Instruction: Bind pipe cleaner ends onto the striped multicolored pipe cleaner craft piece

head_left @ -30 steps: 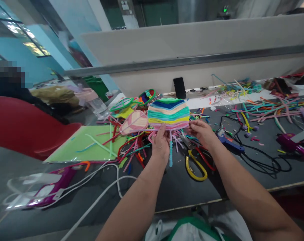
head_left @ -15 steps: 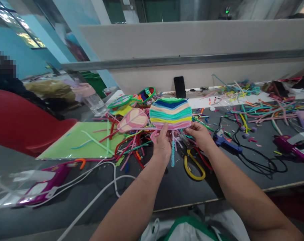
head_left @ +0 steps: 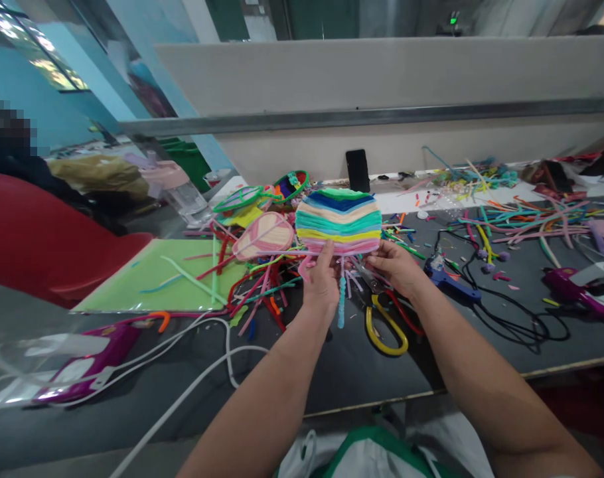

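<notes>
Pinching the lower edge of a fuzzy striped panel (head_left: 339,222), near the centre of the frame, between thumb and fingers of the left hand (head_left: 324,285), with little gap beyond the panel's own thickness. Nipping the same panel at its lower right corner with the right hand (head_left: 394,265), thumb and fingertips drawn nearly together there; cannot tell the lie of the remaining fingers, curled partly out of sight. Compared with a second ago, have brought the right fingertips a little farther in, closer to the left hand, while keeping the panel almost unmoved. Judging from that, seem to be steadying the piece at two places and giving close care to the bottom edge.

Going outward, showing a fuzzy blue stem (head_left: 342,305) just below the panel, pointing toward the bottom of the frame; cannot tell whether joined on. Just left of the panel, meeting a pink drop-shaped piece (head_left: 265,236) beside loose, tangled stems. Below the right hand, finding scissors (head_left: 380,287) with yellow and red handles on the grey tabletop (head_left: 372,378); farther right, a blue glue gun (head_left: 449,284). Above the panel, coming to a black phone (head_left: 358,170). Toward the left, reaching a green sheet (head_left: 133,289), then a red chair (head_left: 48,245) at the frame's edge.
</notes>
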`<state>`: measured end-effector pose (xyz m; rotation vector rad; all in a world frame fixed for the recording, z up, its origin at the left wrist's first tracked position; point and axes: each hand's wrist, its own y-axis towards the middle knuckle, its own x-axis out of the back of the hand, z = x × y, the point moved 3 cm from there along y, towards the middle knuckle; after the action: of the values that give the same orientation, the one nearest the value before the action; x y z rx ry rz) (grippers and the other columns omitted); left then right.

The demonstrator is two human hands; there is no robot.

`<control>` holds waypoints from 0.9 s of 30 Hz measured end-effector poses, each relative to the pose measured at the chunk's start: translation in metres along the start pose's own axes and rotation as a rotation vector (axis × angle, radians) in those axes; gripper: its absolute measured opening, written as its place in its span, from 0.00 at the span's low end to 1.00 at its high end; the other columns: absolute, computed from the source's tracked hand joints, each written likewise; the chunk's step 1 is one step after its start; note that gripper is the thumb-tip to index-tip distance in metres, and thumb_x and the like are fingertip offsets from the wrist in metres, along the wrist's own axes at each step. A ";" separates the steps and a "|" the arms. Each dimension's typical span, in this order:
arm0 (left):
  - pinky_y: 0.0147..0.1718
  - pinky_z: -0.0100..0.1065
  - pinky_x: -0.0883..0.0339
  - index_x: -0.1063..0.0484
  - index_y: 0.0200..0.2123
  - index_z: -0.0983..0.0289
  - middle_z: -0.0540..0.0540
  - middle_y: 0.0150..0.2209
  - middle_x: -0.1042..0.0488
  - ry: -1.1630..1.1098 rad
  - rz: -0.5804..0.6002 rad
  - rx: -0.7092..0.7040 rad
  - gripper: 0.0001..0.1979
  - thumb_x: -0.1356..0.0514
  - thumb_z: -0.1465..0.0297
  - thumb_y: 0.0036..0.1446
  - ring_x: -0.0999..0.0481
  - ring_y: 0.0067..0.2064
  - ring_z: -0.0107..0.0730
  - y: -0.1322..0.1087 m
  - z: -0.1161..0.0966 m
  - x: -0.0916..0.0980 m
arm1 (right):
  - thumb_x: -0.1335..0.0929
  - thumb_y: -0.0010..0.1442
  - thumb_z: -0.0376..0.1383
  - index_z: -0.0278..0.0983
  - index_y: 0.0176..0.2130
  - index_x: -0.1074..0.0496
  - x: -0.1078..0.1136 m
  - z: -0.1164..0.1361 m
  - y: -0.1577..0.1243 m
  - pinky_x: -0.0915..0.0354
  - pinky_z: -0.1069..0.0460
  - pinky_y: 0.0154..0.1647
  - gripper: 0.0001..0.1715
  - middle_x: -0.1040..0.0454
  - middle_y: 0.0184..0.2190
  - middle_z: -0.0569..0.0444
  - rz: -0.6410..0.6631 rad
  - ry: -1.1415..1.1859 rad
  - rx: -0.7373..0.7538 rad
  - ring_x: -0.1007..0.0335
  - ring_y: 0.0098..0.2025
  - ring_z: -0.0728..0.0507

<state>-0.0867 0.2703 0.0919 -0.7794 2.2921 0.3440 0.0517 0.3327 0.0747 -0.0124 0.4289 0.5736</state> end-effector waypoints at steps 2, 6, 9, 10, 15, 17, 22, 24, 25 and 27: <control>0.27 0.28 0.31 0.27 0.36 0.65 0.49 0.29 0.24 -0.022 0.017 -0.007 0.16 0.31 0.63 0.44 0.26 0.25 0.24 0.002 0.000 0.000 | 0.23 0.42 0.33 0.36 0.32 0.26 -0.001 -0.003 -0.002 0.35 0.57 0.28 0.14 0.24 0.28 0.57 0.018 0.041 -0.127 0.31 0.25 0.52; 0.34 0.30 0.29 0.27 0.37 0.63 0.52 0.34 0.22 -0.078 0.051 0.002 0.16 0.32 0.63 0.45 0.22 0.34 0.29 0.002 0.002 -0.004 | 0.23 0.43 0.34 0.36 0.33 0.26 -0.003 -0.005 -0.005 0.33 0.57 0.26 0.15 0.23 0.29 0.56 0.030 0.138 -0.246 0.31 0.24 0.53; 0.41 0.33 0.29 0.27 0.37 0.62 0.53 0.36 0.21 -0.080 0.166 0.034 0.15 0.31 0.67 0.45 0.23 0.43 0.35 -0.001 0.003 -0.008 | 0.24 0.46 0.36 0.37 0.33 0.27 -0.002 -0.001 -0.004 0.33 0.58 0.23 0.13 0.23 0.30 0.56 0.003 0.175 -0.213 0.31 0.23 0.53; 0.43 0.35 0.29 0.27 0.36 0.62 0.53 0.36 0.21 -0.059 0.226 0.075 0.14 0.31 0.69 0.44 0.23 0.45 0.37 -0.002 0.004 -0.008 | 0.24 0.46 0.36 0.37 0.33 0.28 0.000 0.002 -0.004 0.34 0.59 0.21 0.13 0.24 0.29 0.56 -0.010 0.168 -0.187 0.32 0.22 0.54; 0.52 0.46 0.34 0.27 0.33 0.64 0.56 0.40 0.21 0.041 0.531 0.358 0.14 0.33 0.79 0.39 0.25 0.50 0.45 -0.001 -0.001 -0.002 | 0.24 0.46 0.36 0.35 0.32 0.29 0.013 0.021 -0.003 0.37 0.61 0.18 0.14 0.27 0.23 0.60 -0.026 0.111 -0.055 0.36 0.18 0.56; 0.53 0.50 0.36 0.27 0.35 0.65 0.58 0.40 0.21 0.030 0.550 0.369 0.16 0.35 0.81 0.38 0.25 0.49 0.47 0.004 -0.007 0.002 | 0.24 0.45 0.36 0.35 0.31 0.29 0.017 0.026 -0.004 0.38 0.61 0.18 0.14 0.27 0.23 0.60 -0.026 0.096 -0.048 0.36 0.18 0.56; 0.50 0.53 0.33 0.28 0.29 0.66 0.56 0.35 0.21 -0.052 0.476 0.371 0.10 0.41 0.79 0.38 0.22 0.42 0.43 0.018 -0.015 0.011 | 0.24 0.46 0.36 0.35 0.32 0.29 0.019 0.029 -0.005 0.39 0.61 0.17 0.14 0.27 0.23 0.59 -0.032 0.049 -0.058 0.37 0.18 0.56; 0.47 0.52 0.30 0.28 0.28 0.65 0.54 0.31 0.21 -0.097 0.418 0.398 0.04 0.40 0.72 0.44 0.21 0.37 0.41 0.020 -0.016 0.013 | 0.24 0.46 0.36 0.35 0.32 0.28 0.016 0.028 -0.006 0.39 0.61 0.17 0.14 0.28 0.22 0.59 -0.026 0.028 -0.055 0.37 0.18 0.56; 0.45 0.50 0.28 0.28 0.29 0.65 0.54 0.31 0.22 -0.094 0.389 0.407 0.06 0.40 0.68 0.47 0.21 0.36 0.40 0.021 -0.016 0.015 | 0.24 0.46 0.36 0.35 0.32 0.28 0.015 0.028 -0.006 0.39 0.61 0.17 0.14 0.28 0.22 0.59 -0.020 0.017 -0.057 0.37 0.18 0.56; 0.39 0.43 0.25 0.27 0.34 0.65 0.55 0.30 0.22 -0.013 0.332 0.416 0.13 0.39 0.61 0.50 0.21 0.32 0.37 0.022 -0.014 0.017 | 0.24 0.45 0.36 0.34 0.32 0.28 0.011 0.026 -0.006 0.39 0.61 0.17 0.14 0.28 0.22 0.59 -0.005 0.000 -0.075 0.37 0.17 0.56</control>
<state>-0.1172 0.2738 0.0916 -0.1885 2.3659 0.0114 0.0737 0.3367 0.0934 -0.0848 0.4072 0.5845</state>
